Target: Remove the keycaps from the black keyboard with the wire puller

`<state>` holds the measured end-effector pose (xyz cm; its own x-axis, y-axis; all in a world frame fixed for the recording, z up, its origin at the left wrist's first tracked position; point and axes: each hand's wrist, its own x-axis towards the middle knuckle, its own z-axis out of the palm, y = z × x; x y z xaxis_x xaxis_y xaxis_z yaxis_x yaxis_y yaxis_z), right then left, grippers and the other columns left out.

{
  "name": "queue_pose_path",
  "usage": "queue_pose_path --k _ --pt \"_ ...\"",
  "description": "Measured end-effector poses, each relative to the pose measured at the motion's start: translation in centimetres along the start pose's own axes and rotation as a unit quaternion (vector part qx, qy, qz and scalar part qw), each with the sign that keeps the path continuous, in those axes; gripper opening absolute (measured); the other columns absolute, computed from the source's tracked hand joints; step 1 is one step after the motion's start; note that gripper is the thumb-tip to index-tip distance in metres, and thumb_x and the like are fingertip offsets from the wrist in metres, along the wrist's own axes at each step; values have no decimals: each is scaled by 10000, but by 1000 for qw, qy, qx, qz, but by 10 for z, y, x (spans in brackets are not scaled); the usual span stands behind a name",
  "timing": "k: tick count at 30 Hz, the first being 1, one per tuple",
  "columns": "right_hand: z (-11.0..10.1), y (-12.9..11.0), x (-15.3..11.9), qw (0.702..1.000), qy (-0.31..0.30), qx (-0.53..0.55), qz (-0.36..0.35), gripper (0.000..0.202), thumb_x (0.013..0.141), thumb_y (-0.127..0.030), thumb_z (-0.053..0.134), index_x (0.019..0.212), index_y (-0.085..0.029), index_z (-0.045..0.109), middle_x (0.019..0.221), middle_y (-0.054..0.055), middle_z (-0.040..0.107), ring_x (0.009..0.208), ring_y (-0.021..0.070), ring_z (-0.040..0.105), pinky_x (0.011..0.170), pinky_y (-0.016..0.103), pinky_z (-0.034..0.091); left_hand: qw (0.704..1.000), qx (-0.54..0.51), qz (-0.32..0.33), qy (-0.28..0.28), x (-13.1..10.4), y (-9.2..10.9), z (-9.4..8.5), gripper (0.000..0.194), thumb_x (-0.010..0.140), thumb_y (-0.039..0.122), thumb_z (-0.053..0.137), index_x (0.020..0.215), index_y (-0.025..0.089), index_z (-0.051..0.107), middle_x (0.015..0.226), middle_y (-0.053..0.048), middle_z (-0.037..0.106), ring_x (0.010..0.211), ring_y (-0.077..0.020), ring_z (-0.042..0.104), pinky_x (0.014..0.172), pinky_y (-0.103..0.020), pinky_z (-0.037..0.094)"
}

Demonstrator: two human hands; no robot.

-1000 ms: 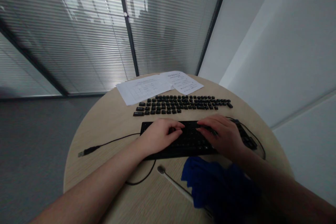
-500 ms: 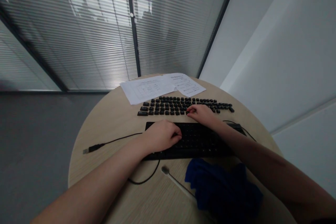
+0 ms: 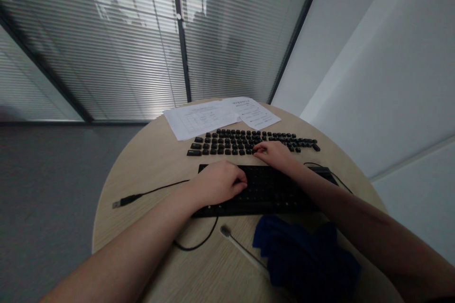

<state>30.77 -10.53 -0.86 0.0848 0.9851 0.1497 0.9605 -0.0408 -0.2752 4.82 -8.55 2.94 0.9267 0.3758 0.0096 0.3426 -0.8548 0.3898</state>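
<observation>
A black keyboard base (image 3: 259, 208) lies across the table, with most of its keycaps off. My left hand (image 3: 222, 181) rests over its left half, fingers curled together; whatever they hold is hidden beneath them. Beyond the base, loose black keycaps (image 3: 227, 145) are laid out in rows. My right hand (image 3: 274, 152) reaches over the base to the nearest row, thumb and fingertips pinched on a keycap there. That keycap is mostly covered by the fingers.
Two printed sheets (image 3: 199, 117) lie at the far side of the round wooden table (image 3: 124, 170). A USB plug (image 3: 126, 200) on a black cable sits at the left. Nearer me are a toothbrush (image 3: 245, 251) with a dark head and a crumpled blue cloth (image 3: 305, 255).
The camera view has shifted very slightly. Both hands stay in nearly the same place and pose, and the keycap rows look the same.
</observation>
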Motion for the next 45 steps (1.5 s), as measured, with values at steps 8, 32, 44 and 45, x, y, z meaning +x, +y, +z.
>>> queue_pose_path --k 8,32,44,45 --pt "-12 1 -12 994 94 49 -20 222 963 -328 687 1097 -210 818 1055 82 830 995 258 753 915 373 559 1000 1 -14 -8 1 -1 -3 305 942 293 573 1076 229 839 1004 -89 828 891 -253 733 776 -336 489" --pt "-50 10 -120 802 -74 592 29 518 889 -713 712 994 -214 618 777 14 738 653 157 715 646 285 609 999 6 -4 -35 3 0 4 210 944 248 665 1091 221 812 1060 -45 813 947 -226 736 845 -335 508" --pt "-33 8 -124 886 -84 455 21 446 1032 -658 451 934 -231 536 607 -28 606 537 143 576 556 262 463 999 1 11 -48 4 3 4 194 886 228 748 1072 242 802 1026 -20 803 871 -197 717 763 -300 474" --pt "-32 8 -123 890 -86 447 23 450 1031 -662 440 930 -232 528 595 -28 606 529 145 572 555 265 457 999 2 9 -47 4 3 5 196 884 227 748 1071 246 802 1022 -17 803 867 -197 716 757 -299 469"
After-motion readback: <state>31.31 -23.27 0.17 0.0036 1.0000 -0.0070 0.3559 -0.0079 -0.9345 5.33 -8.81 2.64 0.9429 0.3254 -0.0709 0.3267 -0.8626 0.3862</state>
